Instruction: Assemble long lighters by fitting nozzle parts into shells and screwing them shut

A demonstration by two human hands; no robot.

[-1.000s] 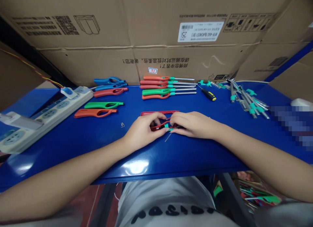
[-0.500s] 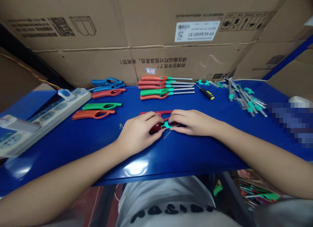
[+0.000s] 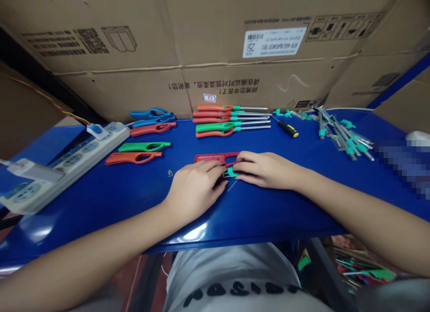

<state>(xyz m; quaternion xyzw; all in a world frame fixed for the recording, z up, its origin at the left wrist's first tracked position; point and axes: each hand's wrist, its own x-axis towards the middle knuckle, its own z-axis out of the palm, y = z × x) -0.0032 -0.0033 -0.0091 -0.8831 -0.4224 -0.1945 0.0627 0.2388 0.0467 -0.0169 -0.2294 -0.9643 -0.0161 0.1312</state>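
Observation:
In the middle of the table both my hands meet over a red lighter handle half with a teal trigger [image 3: 230, 172] in it. My left hand [image 3: 198, 182] is closed around its left end, fingers curled, thumb underneath; most of that part is hidden. My right hand [image 3: 265, 168] pinches by the trigger from the right, its fingers covering the other end. Just beyond the fingers lies another red lighter handle half [image 3: 211, 158], flat on the table. A thin metal wire [image 3: 232, 185] sticks out below the trigger.
At left are several loose lighter handles [image 3: 134, 158] and a white power strip [image 3: 110, 139]. Long-necked lighters [image 3: 215, 127] lie at the back, near a screwdriver [image 3: 287, 128]. Metal tubes with teal parts [image 3: 342, 137] are piled right. A small metal piece [image 3: 169, 173] lies beside my left hand.
My left fingers have shifted slightly, uncovering more of the red handle half behind them. Both hands stay at the trigger. The whole view has shifted a little.

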